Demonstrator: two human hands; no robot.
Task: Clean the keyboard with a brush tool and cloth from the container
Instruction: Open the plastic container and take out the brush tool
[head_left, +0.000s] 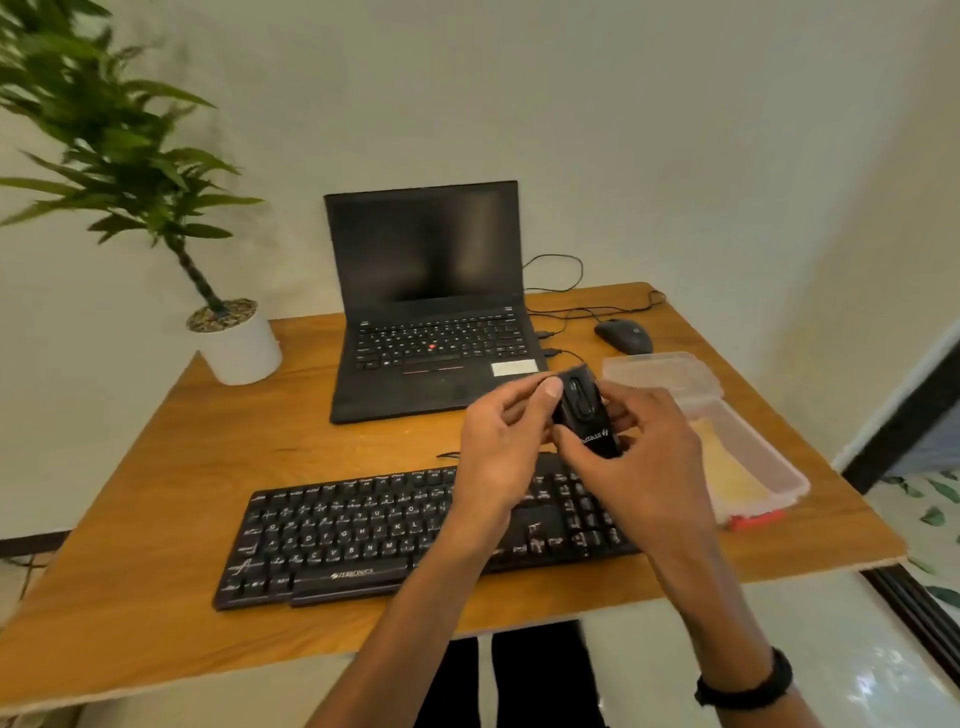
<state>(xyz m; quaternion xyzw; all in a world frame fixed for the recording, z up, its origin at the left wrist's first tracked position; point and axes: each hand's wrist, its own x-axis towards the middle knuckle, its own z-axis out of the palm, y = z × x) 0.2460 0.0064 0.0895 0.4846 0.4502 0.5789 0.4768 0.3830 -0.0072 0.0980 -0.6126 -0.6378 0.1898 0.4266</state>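
- Between my two sets of fingers, raised above the far right part of the keyboard (415, 530), sits a small black tool (587, 418) with pale lettering on its side; I take it to be the brush tool, though no bristles show.
- My right hand (639, 457) wraps it from below and the right, fingers curled and pressed around the body, so it stays steady while the other hand works on it.
- My left hand (498, 441) comes in from the left, thumb tip pressed against the tool's upper end and the other fingers bent in behind it; I judge this as opening or unfolding the tool, not yet brushing.
- Holding it up off the desk (156, 467) leaves both hands free to turn it.
- Below and toward me from the fingertips lies the keyboard, flat on the desk, its right end hidden under my wrists.
- Just right of my right fingers stands the clear container (769, 467), open, with a yellowish cloth (727, 473) lying inside; its lid (654, 369) rests just beyond the fingers.
- Beyond my left fingers stands the open laptop (431, 312), with a mouse (623, 335) off to its right.
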